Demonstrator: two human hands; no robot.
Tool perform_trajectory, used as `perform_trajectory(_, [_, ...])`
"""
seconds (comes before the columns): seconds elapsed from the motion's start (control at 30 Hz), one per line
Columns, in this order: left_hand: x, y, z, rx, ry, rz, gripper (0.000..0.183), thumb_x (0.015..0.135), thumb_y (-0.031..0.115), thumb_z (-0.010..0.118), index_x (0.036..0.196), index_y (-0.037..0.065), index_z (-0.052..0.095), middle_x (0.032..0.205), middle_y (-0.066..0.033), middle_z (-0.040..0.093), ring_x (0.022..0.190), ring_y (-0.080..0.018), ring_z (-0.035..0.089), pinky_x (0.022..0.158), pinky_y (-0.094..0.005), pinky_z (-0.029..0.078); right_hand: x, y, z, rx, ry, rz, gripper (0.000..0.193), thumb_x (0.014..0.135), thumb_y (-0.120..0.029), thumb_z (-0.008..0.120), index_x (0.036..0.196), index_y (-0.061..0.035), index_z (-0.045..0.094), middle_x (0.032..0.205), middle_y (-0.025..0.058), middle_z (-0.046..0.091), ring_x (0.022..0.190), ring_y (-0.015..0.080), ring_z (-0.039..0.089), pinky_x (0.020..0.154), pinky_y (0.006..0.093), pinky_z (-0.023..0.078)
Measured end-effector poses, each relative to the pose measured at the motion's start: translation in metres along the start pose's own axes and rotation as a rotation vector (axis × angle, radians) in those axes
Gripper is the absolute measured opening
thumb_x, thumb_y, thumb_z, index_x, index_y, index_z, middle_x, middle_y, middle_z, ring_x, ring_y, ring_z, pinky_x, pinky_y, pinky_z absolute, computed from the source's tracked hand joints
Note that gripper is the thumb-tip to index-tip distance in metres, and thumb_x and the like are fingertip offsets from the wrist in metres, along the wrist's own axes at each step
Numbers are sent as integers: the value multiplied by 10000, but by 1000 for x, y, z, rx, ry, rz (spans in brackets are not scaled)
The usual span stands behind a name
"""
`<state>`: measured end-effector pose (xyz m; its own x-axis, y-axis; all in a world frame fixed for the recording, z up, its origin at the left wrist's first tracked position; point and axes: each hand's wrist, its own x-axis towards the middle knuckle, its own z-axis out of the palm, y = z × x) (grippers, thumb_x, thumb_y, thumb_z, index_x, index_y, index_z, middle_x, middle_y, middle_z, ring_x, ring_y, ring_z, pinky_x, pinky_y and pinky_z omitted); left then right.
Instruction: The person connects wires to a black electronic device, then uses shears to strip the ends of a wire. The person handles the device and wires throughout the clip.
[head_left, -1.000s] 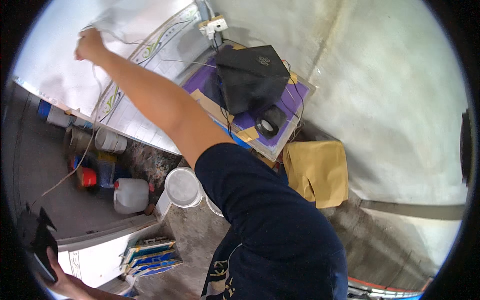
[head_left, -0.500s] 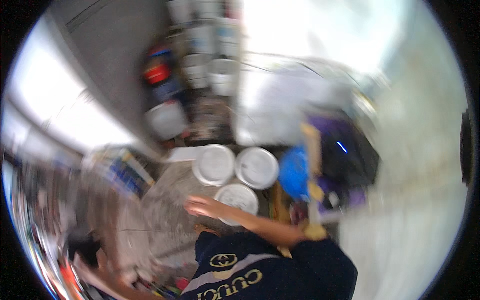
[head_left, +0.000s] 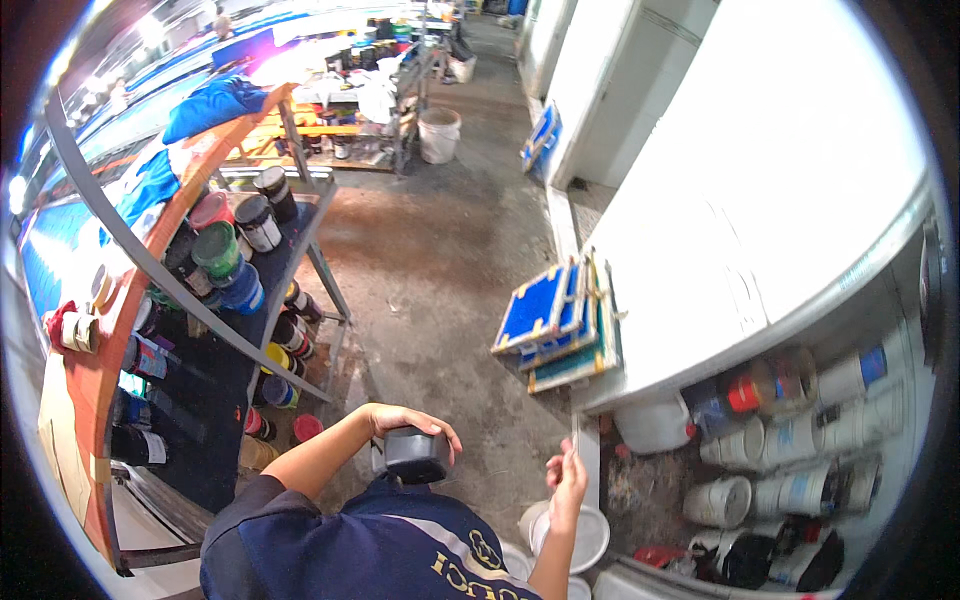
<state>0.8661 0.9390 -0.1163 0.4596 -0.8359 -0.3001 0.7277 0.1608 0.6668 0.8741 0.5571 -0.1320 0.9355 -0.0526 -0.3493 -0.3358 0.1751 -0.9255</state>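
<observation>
Item: left hand (head_left: 415, 425), grip wrapped over a black boxy object (head_left: 415, 458), held just before my chest. Item: right hand (head_left: 567, 480), fingers loosely spread, near a white bucket (head_left: 592, 540). Item: floor (head_left: 430, 290), passage between rack (head_left: 205, 395) edge and blue-panelled frames (head_left: 533, 312) (these leaning at my right)

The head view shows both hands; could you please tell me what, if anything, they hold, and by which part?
The left hand grips a dark boxy object along its far edge; the right hand holds nothing visible.
</observation>
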Motion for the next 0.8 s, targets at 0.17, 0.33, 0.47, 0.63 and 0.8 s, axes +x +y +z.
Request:
perform_trajectory(0.17, [-33, 50, -48, -455, -317, 82, 474, 1014, 366, 514, 1254, -22, 641, 1438, -312, 567, 1330, -450, 589, 1149, -552, 449, 87, -78, 126, 22, -198, -272, 423, 1099, -202, 517, 1503, -74, 514, 802, 39, 654, 642, 57, 519, 577, 198, 411])
perform_trajectory(0.33, [-38, 100, -79, -194, 35, -75, 664, 1090, 555, 417, 1431, 19, 607, 1521, -199, 565, 1349, -286, 564, 1191, -397, 395, 128, -83, 202, -333, -821, -209, 296, 1060, -110, 579, 1321, -37, 697, 956, 89, 747, 801, 116, 645, 771, 276, 532])
perform_trajectory(0.47, [-47, 161, -117, 168, 428, 136, 819, 1097, 653, 287, 1662, 61, 300, 1561, -185, 537, 1455, -312, 480, 1246, -472, 298, 204, -82, 249, -573, -1342, -251, 384, 957, -28, 643, 1321, -102, 743, 1034, 82, 701, 951, 184, 670, 866, 296, 515])
perform_trajectory(0.63, [-25, 238, -172, 15, 500, 434, 614, 1131, 415, 457, 1631, 92, 308, 1542, -172, 512, 1400, -279, 525, 1176, -494, 407, 342, -130, 308, -609, -1588, -374, 330, 970, -113, 667, 1281, -135, 774, 1065, 77, 691, 987, 233, 663, 894, 335, 517])
perform_trajectory(0.8, [-30, 310, -232, 111, 482, 471, 304, 1113, 193, 551, 1349, 2, 530, 1290, -142, 626, 1247, -294, 645, 1107, -455, 486, 445, -173, 390, -657, -1610, 143, 295, 1073, -204, 598, 1282, -57, 746, 968, 39, 709, 871, 170, 665, 860, 314, 544])
